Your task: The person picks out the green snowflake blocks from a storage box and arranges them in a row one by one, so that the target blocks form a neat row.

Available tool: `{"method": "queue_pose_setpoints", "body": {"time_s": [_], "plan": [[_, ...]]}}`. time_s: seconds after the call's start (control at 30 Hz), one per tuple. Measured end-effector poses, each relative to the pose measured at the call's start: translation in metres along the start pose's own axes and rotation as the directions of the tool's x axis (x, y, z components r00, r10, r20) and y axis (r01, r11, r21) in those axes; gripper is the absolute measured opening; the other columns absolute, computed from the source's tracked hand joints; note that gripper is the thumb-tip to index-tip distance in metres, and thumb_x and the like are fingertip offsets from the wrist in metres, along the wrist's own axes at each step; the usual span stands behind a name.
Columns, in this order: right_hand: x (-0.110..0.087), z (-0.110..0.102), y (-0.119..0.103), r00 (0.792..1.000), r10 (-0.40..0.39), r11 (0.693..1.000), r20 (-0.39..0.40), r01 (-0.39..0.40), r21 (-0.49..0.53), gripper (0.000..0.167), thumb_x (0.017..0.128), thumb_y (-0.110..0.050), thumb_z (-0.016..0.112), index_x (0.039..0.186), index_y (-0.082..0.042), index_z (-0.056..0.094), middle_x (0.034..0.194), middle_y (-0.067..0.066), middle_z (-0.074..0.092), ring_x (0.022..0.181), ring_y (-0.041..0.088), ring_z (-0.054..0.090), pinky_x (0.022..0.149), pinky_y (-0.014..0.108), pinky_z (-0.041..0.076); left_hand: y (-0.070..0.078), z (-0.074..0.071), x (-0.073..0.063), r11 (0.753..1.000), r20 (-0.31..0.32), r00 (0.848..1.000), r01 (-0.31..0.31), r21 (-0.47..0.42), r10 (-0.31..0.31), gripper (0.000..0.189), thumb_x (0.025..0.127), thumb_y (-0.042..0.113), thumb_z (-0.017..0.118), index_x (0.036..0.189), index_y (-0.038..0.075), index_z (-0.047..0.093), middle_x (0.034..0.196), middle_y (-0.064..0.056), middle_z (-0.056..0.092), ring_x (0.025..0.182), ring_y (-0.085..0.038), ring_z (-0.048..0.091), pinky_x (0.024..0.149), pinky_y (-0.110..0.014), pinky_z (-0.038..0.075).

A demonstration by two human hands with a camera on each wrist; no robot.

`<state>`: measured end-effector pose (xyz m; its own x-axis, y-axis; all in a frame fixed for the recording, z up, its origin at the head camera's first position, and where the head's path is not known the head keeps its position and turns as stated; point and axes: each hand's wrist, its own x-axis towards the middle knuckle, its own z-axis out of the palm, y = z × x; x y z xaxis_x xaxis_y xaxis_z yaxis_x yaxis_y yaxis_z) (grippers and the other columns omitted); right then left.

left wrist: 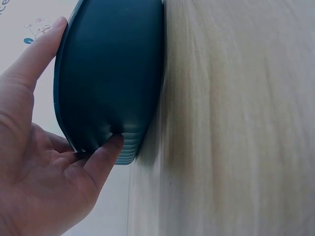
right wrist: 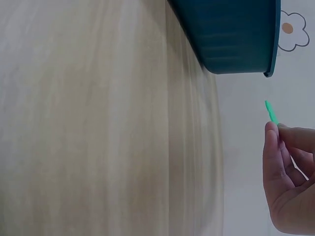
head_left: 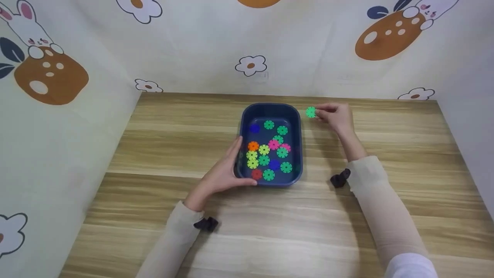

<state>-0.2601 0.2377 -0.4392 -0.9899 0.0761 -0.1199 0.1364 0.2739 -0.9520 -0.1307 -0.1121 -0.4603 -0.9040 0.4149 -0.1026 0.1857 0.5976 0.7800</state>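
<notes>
A dark blue plastic tub (head_left: pixel 270 183) stands on the wooden table, with several notched plastic discs lying in it. They are green (head_left: pixel 269 124), yellow (head_left: pixel 264 149), pink (head_left: pixel 273 144), orange (head_left: pixel 253 146), red (head_left: pixel 256 174) and blue (head_left: pixel 254 128). My left hand (head_left: pixel 222 173) grips the tub's near left corner, thumb along the near side and fingers along the left wall. My right hand (head_left: pixel 335 117) pinches one green notched disc (head_left: pixel 310 112) between thumb and fingertips, just right of the tub's far end. Edge-on, that green disc (right wrist: pixel 271 112) shows in the right wrist view, apart from the tub wall.
Wood-grain table (head_left: pixel 173 139) surrounds the tub. A patterned cloth wall (head_left: pixel 193 58) rises behind the table's back edge and on both sides. Small black wrist devices sit on the left sleeve (head_left: pixel 181 220) and the right sleeve (head_left: pixel 370 181).
</notes>
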Motion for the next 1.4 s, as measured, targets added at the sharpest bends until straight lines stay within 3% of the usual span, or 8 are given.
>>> {"method": "queue_pose_setpoints", "body": {"time_s": [0.33, 0.8, 1.07, 1.17, 1.4], "plan": [[0.001, -0.005, 0.008, 0.998, 0.065, 0.998, 0.017, -0.065, -0.006, 0.031, 0.092, -0.001, 0.068, 0.12, 0.01, 0.067, 0.076, -0.014, 0.069, 0.068, 0.001, 0.07, 0.071, 0.02, 0.06, 0.001, 0.0, -0.001, 1.0, -0.001, 1.0, 0.012, 0.001, -0.012, 0.134, 0.068, 0.052, 0.088, 0.162, 0.021, -0.002, 0.17, -0.005, -0.001, 0.156, -0.03, 0.012, 0.124, -0.054, 0.022], [0.0, -0.003, 0.02, 0.987, 0.15, 0.987, 0.057, -0.146, -0.063, 0.032, 0.094, 0.0, 0.063, 0.125, 0.008, 0.065, 0.094, -0.001, 0.071, 0.072, -0.002, 0.069, 0.075, 0.016, 0.059, -0.001, 0.001, 0.0, 1.0, -0.008, 1.0, -0.003, 0.01, 0.003, 0.134, 0.068, 0.053, 0.088, 0.162, 0.018, 0.0, 0.17, -0.007, 0.002, 0.156, -0.029, 0.012, 0.125, -0.051, 0.02], [0.0, -0.004, 0.022, 0.985, 0.146, 0.984, 0.088, -0.136, -0.112, 0.032, 0.094, 0.002, 0.061, 0.125, 0.011, 0.063, 0.121, 0.024, 0.065, 0.071, -0.002, 0.068, 0.075, 0.015, 0.058, -0.001, 0.001, 0.0, 1.0, -0.009, 1.0, 0.001, 0.011, -0.001, 0.134, 0.067, 0.055, 0.087, 0.162, 0.02, -0.001, 0.17, -0.007, 0.002, 0.156, -0.03, 0.012, 0.124, -0.053, 0.02], [0.0, -0.005, 0.023, 0.987, 0.136, 0.983, 0.088, -0.123, -0.135, 0.032, 0.094, 0.002, 0.061, 0.125, 0.011, 0.063, 0.125, 0.029, 0.063, 0.07, -0.002, 0.067, 0.074, 0.014, 0.058, -0.002, 0.001, 0.0, 1.0, -0.009, 1.0, 0.001, 0.009, -0.001, 0.134, 0.068, 0.054, 0.088, 0.162, 0.02, -0.001, 0.17, -0.007, 0.001, 0.156, -0.029, 0.012, 0.124, -0.052, 0.02], [0.001, -0.007, 0.024, 0.99, 0.128, 0.98, 0.061, -0.117, -0.16, 0.031, 0.094, -0.002, 0.062, 0.123, 0.009, 0.065, 0.112, 0.016, 0.07, 0.071, -0.002, 0.066, 0.072, 0.014, 0.058, -0.002, 0.001, 0.001, 1.0, -0.009, 1.0, -0.006, 0.009, 0.006, 0.134, 0.068, 0.054, 0.088, 0.162, 0.02, -0.001, 0.17, -0.008, 0.002, 0.156, -0.03, 0.012, 0.125, -0.052, 0.019]]}}
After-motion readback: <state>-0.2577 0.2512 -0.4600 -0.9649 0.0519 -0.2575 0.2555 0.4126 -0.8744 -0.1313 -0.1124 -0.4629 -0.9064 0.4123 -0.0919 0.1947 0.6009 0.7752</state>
